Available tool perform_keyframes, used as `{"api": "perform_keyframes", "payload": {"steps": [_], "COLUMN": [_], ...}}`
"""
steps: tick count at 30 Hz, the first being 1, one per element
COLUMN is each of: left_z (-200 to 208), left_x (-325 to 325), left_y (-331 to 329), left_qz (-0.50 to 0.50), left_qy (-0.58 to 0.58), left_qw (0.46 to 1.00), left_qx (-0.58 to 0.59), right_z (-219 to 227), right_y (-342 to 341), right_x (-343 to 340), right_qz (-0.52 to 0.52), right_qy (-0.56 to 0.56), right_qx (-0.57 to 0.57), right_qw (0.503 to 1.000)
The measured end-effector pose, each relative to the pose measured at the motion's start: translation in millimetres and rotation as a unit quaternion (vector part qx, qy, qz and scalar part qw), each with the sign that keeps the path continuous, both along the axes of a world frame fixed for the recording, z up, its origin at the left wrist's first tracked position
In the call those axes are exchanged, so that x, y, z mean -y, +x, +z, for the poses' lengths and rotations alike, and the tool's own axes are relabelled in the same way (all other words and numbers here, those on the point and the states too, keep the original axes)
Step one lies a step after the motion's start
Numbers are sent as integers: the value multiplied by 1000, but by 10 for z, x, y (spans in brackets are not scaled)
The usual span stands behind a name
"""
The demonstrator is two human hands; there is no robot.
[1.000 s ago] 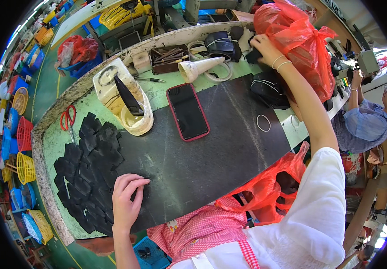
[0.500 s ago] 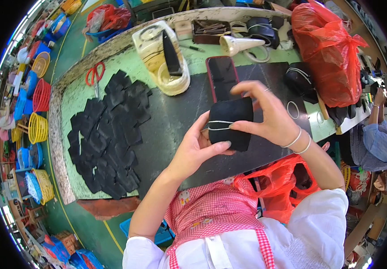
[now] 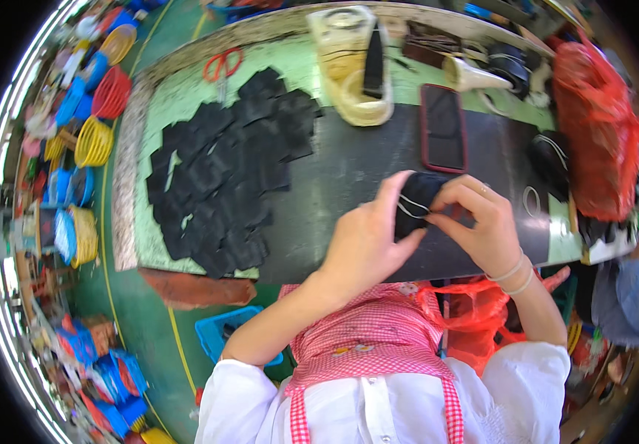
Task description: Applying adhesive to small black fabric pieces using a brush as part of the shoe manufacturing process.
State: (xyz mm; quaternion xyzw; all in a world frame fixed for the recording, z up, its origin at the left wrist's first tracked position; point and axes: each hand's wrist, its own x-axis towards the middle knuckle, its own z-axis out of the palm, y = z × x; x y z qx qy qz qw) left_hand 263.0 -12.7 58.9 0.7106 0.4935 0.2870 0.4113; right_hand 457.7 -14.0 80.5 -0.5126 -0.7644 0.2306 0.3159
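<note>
Above the dark board [image 3: 342, 200], my left hand [image 3: 367, 240] grips a bundle of black fabric-like pieces [image 3: 419, 191], its thumb pressed along the near side. A thin white elastic band [image 3: 412, 207] loops around the bundle. At the bundle's right side is my right hand [image 3: 486, 222], thumb and index finger pinched together at the band; its other fingers are curled and partly hidden. A large heap of loose black pieces [image 3: 223, 177] lies to the left. Another black banded bundle [image 3: 549, 164] rests at the right, with a loose white band [image 3: 531, 201] beside it.
Beyond my hands lies a red-edged phone [image 3: 443, 129]. A cut-open cream plastic container [image 3: 353, 96] stands farther back, near a white cone [image 3: 475, 75]. Red-handled scissors [image 3: 223, 66] are at the back left. A full red plastic bag [image 3: 597, 133] occupies the right side.
The view has shifted, so the table appears farther right and higher. The bundle has turned in my hands. My right index finger has come down to meet the thumb at the band.
</note>
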Motion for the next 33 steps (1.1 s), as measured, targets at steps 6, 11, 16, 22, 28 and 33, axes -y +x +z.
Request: {"api": "perform_keyframes", "payload": {"steps": [6, 11, 16, 22, 28, 33], "left_z": [24, -61, -13, -182, -184, -225], "left_x": [154, 185, 190, 76, 120, 137], "left_y": [-126, -264, -342, -522, -519, -608], "left_qz": [-8, -50, -121, 31, -138, -124], "left_qy": [17, 52, 43, -432, -318, -243], "left_qw": [998, 992, 990, 733, 900, 879], "left_qx": [-61, -108, -55, 525, 265, 391], "right_z": [-78, 109, -78, -259, 30, 43], "right_y": [-51, -94, 99, 269, 82, -113], "right_x": [41, 56, 29, 78, 64, 20], "right_qz": [61, 96, 8, 76, 325, 267], "right_qy": [-50, -392, -398, -489, -596, -326], "right_qx": [-63, -156, -413, -534, -440, -779], "right_qw": [995, 902, 819, 686, 588, 464]}}
